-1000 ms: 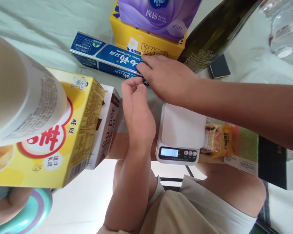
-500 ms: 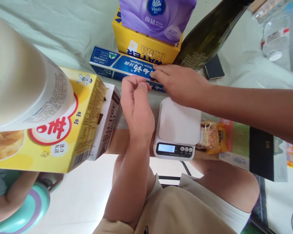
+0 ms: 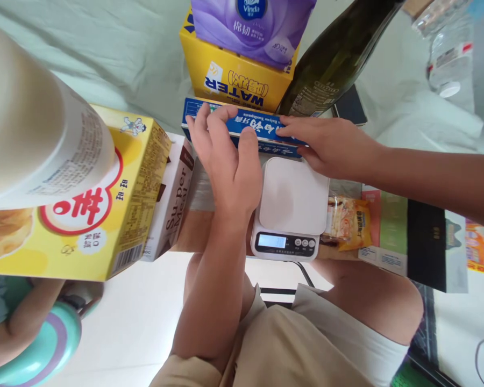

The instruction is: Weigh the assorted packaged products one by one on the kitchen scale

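A blue toothpaste box lies on the cloth behind a white kitchen scale. Over its left part reaches my left hand, fingers spread and thumb apart, fingertips at the box's top. My right hand grips the right end, with fingers over the top and the thumb low at the near side. The scale's plate bears nothing; its display is lit but too faint to read. Directly behind the toothpaste stands a yellow box marked WATER, topped by a purple Vinda pack.
A dark green bottle leans beyond my right hand, near a dark flat box. At left, a large white bottle stands on a yellow snack box beside a white box. Packaged snacks lie right of the scale.
The toothpaste box has shifted right together with my right hand. My left hand has uncurled, its fingers now spread over the box's left part.
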The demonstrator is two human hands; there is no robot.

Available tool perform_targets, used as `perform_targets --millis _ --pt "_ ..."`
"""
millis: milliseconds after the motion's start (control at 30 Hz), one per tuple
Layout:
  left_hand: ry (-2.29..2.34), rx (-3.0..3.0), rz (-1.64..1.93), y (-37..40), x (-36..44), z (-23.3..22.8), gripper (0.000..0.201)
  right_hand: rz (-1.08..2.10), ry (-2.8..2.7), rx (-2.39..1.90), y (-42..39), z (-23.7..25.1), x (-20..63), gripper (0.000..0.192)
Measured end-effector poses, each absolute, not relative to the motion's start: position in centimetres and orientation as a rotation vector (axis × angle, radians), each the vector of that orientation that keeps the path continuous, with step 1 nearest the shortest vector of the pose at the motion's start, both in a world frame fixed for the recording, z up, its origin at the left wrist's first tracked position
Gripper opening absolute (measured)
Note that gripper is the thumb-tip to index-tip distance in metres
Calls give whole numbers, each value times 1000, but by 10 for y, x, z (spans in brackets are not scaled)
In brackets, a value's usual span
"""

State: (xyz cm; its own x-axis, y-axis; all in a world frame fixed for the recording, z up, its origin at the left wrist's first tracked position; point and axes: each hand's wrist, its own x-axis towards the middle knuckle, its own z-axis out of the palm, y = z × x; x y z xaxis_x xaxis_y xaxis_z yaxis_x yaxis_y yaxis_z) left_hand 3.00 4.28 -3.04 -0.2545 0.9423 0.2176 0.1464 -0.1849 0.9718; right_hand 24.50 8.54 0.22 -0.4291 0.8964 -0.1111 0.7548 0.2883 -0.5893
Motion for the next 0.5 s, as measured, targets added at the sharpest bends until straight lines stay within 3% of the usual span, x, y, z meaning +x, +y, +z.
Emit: perform_targets --millis 167,400,500 --pt "1535 1173 1372 48 30 -29 21 810 -2334 -1641 77 4 266 68" --pt "1492 920 1313 53 26 -26 30 786 -2286 -1783 66 12 287 61" --pt "1512 882 1249 54 26 -23 25 689 -2311 -1841 59 22 289 57"
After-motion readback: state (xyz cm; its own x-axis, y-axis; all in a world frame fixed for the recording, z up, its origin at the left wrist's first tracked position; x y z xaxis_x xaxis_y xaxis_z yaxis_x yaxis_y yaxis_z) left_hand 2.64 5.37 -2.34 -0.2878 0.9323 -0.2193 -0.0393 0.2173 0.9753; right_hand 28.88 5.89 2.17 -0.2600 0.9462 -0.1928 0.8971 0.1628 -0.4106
